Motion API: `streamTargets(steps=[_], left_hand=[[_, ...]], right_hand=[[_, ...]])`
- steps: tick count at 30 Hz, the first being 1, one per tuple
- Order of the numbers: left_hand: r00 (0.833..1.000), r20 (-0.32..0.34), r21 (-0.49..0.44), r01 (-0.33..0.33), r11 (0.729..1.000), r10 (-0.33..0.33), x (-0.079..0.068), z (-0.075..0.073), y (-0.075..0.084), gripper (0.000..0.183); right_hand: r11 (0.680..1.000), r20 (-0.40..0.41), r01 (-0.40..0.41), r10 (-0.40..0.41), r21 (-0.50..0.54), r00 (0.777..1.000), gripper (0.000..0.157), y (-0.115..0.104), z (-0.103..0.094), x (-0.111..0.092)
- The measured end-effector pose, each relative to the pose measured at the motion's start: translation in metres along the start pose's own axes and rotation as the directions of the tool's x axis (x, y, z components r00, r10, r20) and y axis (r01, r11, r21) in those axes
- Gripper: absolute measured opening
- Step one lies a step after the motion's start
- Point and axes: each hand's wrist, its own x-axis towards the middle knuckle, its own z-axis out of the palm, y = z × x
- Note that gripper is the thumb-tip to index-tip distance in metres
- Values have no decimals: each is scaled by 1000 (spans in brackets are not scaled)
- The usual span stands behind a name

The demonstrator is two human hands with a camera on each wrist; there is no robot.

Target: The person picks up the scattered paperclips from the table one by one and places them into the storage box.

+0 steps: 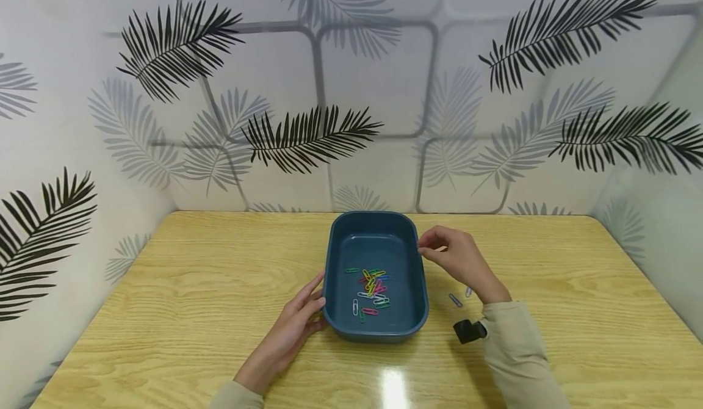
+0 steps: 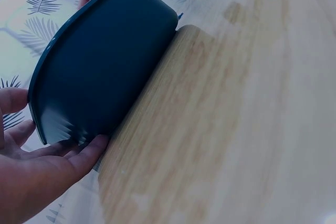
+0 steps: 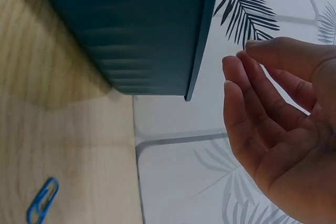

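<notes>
A dark blue plastic tray (image 1: pixel 376 336) stands on the table, with several coloured paper clips (image 1: pixel 373 287) lying loose toward the near half of its floor. My left hand (image 1: pixel 293 323) rests against the tray's left side. In the left wrist view its fingers (image 2: pixel 86 156) lie along the outer wall, the thumb up by the rim. Just outside the right rim, my right hand (image 1: pixel 453 256) pinches thumb and forefinger together; a small pinkish bit of a paper clip shows at the tips in the head view. The right wrist view shows the other fingers (image 3: pixel 239 114) loosely bent.
On the wooden table (image 1: pixel 219 275), right of the tray, lie a blue paper clip (image 1: pixel 455 300) and a pale one (image 1: pixel 468 291) partly behind the right wrist. A black wrist strap piece (image 1: pixel 469 331) sits by the right sleeve. A leaf-patterned wall covering (image 1: pixel 379 152) closes off the back.
</notes>
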Motion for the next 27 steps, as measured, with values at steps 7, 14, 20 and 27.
streamTargets(steps=[7,14,20,27], left_hand=[[1000,6,6,-2,1000,2,0,0,-1,59],[1000,0,-1,2,1000,-2,1,0,0,58],[1000,6,8,5,1000,-5,0,1,0,60],[1000,9,7,5,1000,-5,0,1,0,59]], right_hand=[[999,43,-20,22,-36,999,6,16,-6,-11],[997,117,-21,30,-79,993,6,34,-15,-24],[987,209,-27,61,-160,976,4,48,-20,-40],[984,225,-7,48,-179,973,5,52,-21,-48]])
